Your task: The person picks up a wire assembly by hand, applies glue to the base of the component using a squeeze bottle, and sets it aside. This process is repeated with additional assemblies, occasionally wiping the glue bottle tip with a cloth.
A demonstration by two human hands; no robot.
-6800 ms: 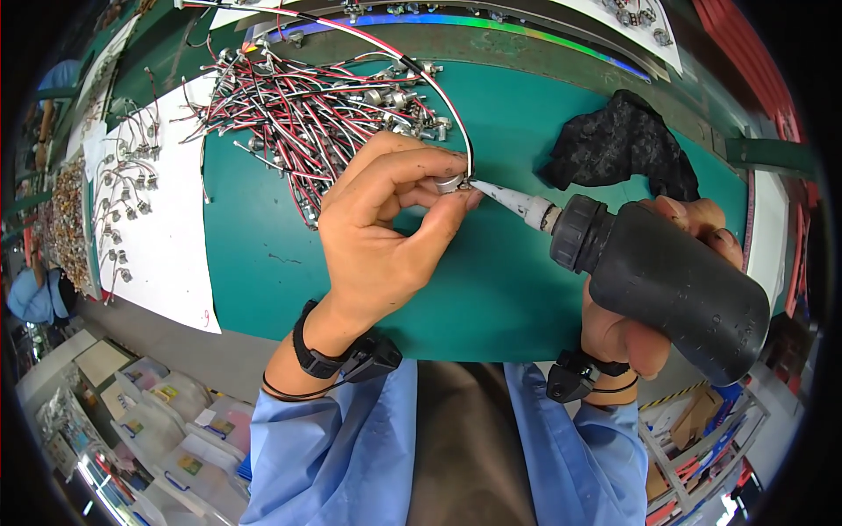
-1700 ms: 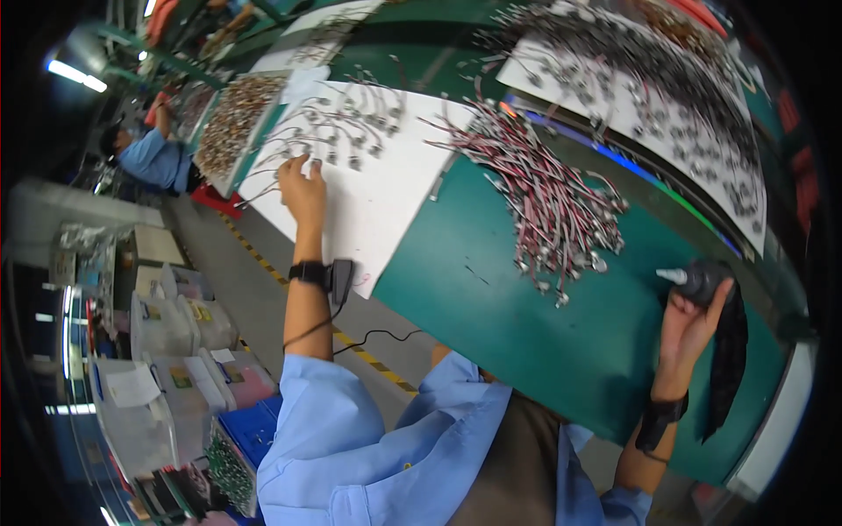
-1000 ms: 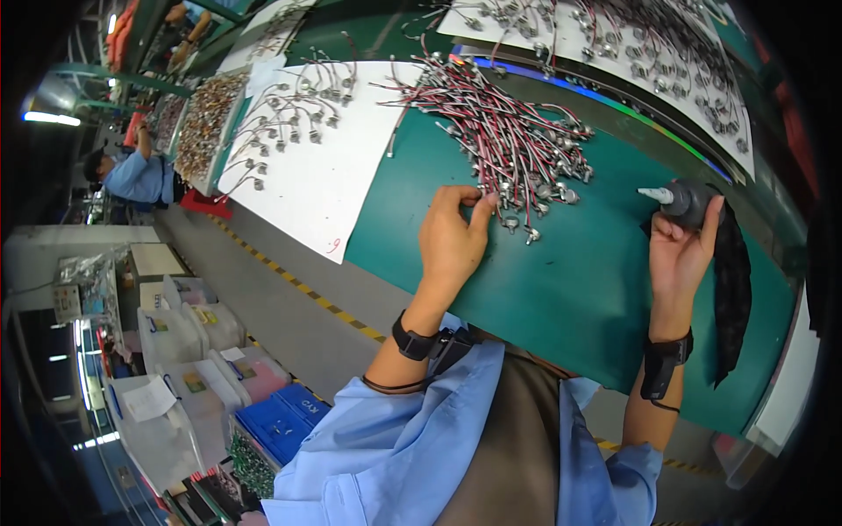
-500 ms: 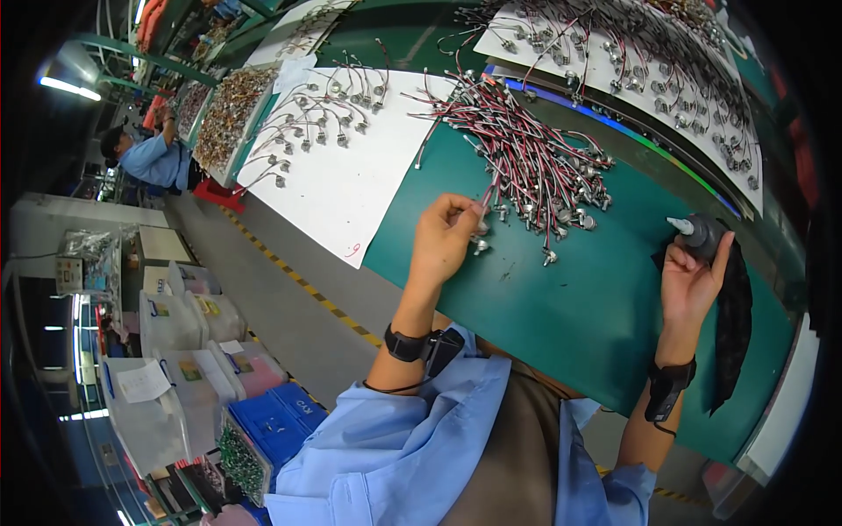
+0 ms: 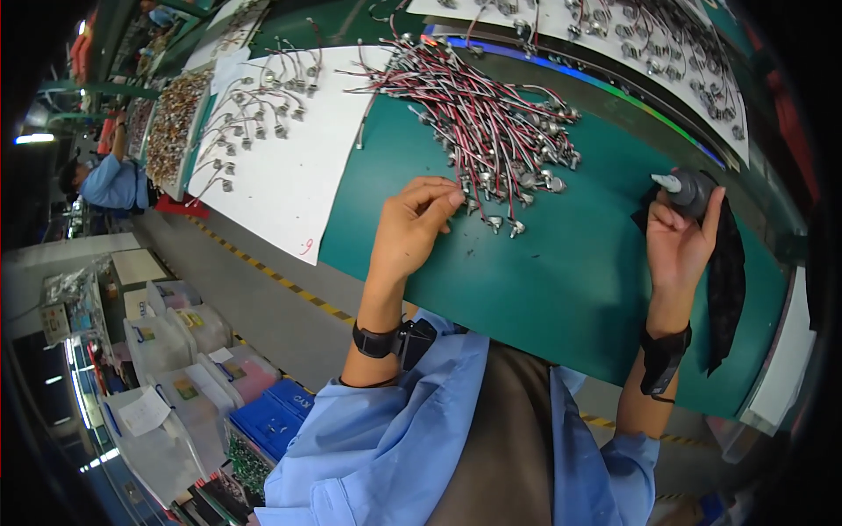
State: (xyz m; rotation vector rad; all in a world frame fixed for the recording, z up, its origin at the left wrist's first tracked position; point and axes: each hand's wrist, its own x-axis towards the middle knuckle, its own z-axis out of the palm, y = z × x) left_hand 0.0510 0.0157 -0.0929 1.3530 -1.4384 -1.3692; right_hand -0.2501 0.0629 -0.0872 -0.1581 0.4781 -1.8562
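Note:
My left hand [image 5: 408,226] is at the near left edge of a heap of red, white and black wires with small metal parts on their ends [image 5: 491,123]. Its thumb and forefinger are pinched together; whether a wire or part is between them I cannot make out. My right hand [image 5: 682,245] is closed around a dark squeeze bottle [image 5: 693,195], its pale nozzle pointing left, above the right side of the green table [image 5: 561,280]. Beneath that hand lies a black cloth-like strip [image 5: 728,289]. Two loose metal parts stick out at the heap's near edge.
A white sheet [image 5: 285,167] on the left bears several spread-out wired parts [image 5: 263,105]. Another white board [image 5: 605,35] with more such parts stands behind a raised edge. Plastic bins [image 5: 180,394] stand on the floor at left; a person in blue [image 5: 114,180] works beyond.
The whole view has shifted, so the table and heap appear farther left and higher. My left hand stays pinched by the heap's near edge; my right hand keeps the bottle.

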